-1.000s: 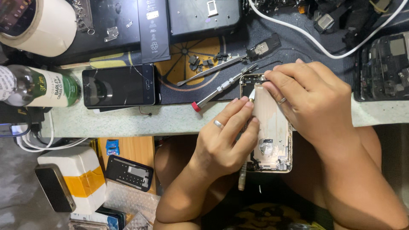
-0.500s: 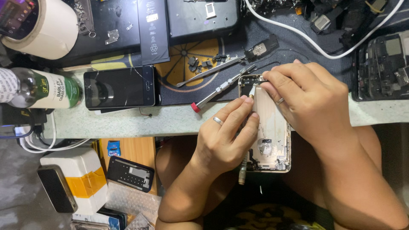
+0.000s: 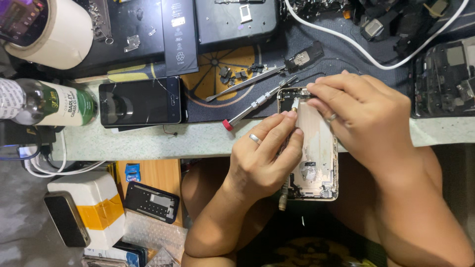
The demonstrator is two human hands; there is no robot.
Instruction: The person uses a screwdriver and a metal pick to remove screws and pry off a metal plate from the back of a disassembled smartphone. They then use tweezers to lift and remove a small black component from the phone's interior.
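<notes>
Far out beyond the left hand, at the desk's (image 3: 148,141) end, a roll of tape (image 3: 54,37) stands above a bottle (image 3: 44,104) lying on its side. Nearer, a dark phone (image 3: 141,103) lies flat, screen up, well apart from the hand. Below the desk edge, a white box (image 3: 96,205) with a yellow band sits on the floor, a black phone frame (image 3: 151,201) just beside it.

A screwdriver (image 3: 257,104) with a red cap lies on the mat just above the left hand's fingertips, with tweezers (image 3: 245,83) above it.

The left hand (image 3: 262,158) is curled around the left edge of the open phone shell (image 3: 316,148), fingers bent against its side, a ring on one finger. The shell is held half over the desk edge, its top end on the mat and its lower end out over the lap.

The right hand (image 3: 366,118) covers the shell's top right corner, fingers closed down on its upper end. It seems to pinch a small part there, though the fingertips hide it.

Beyond the right hand, a white cable (image 3: 376,64) curves across the mat, and another stripped phone (image 3: 445,79) lies at the far edge.
</notes>
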